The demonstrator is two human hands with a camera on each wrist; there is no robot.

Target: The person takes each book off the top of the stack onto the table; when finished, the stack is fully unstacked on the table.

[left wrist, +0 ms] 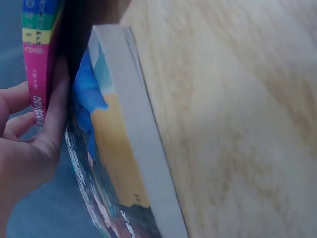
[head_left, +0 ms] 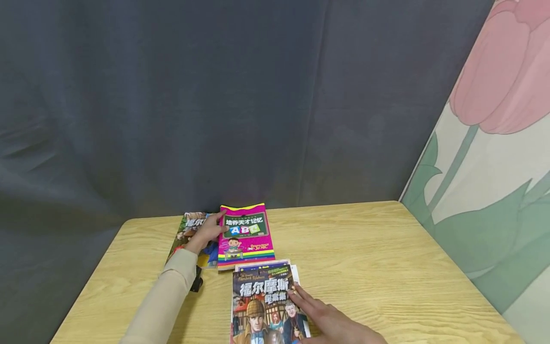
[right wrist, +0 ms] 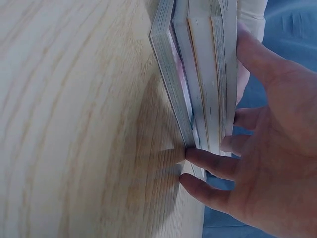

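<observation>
In the head view my left hand (head_left: 209,229) pinches the left edge of a pink ABC book (head_left: 247,246) at the far side of the table. The left wrist view shows that book's striped spine (left wrist: 39,69) between the thumb and fingers. Beside it, partly covered by my hand, lies a picture-covered book (head_left: 189,227). Nearer to me is a stack of books (head_left: 259,303), with a detective comic-style cover on top. My right hand (head_left: 333,320) rests against the stack's right side, fingers extended along the page edges (right wrist: 203,74).
The light wooden table (head_left: 365,258) spreads to the right of the books. A dark curtain (head_left: 240,105) hangs behind its far edge, and a wall with a tulip painting (head_left: 490,81) stands at the right. A black device (head_left: 196,279) sits at the left wrist.
</observation>
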